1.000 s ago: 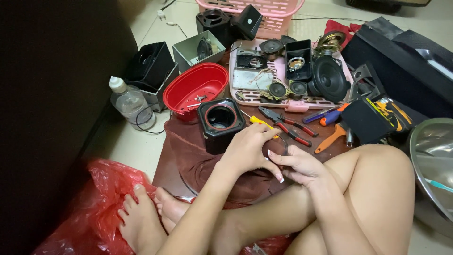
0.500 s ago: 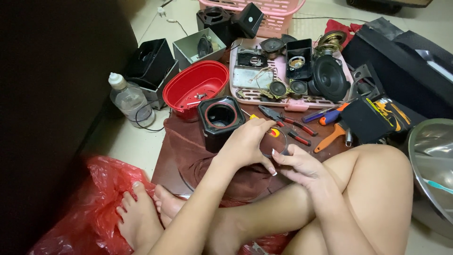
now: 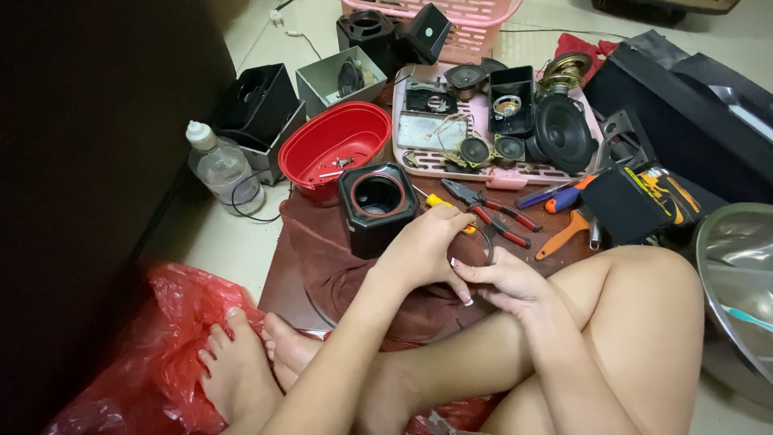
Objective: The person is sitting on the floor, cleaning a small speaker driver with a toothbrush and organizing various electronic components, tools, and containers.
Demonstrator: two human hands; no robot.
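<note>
My left hand point(image 3: 423, 254) and my right hand point(image 3: 503, 282) meet over my crossed legs, just in front of a brown cloth point(image 3: 318, 262). Between their fingers they pinch a thin black ring point(image 3: 489, 242), most of it hidden by the fingers. A black speaker housing point(image 3: 377, 205) with a round opening stands on the cloth just beyond my left hand. Red-handled pliers point(image 3: 491, 213) and a yellow-handled screwdriver point(image 3: 439, 201) lie right behind the hands.
A red bowl point(image 3: 334, 145), a plastic bottle point(image 3: 221, 169) and black boxes sit at the left. A pink tray point(image 3: 439, 165) holds speaker drivers and parts. A metal bowl point(image 3: 741, 282) is at the right, a red plastic bag point(image 3: 153, 354) by my feet.
Both hands stay together on the ring, with only small shifts of the fingers. The camera has tilted slightly.
</note>
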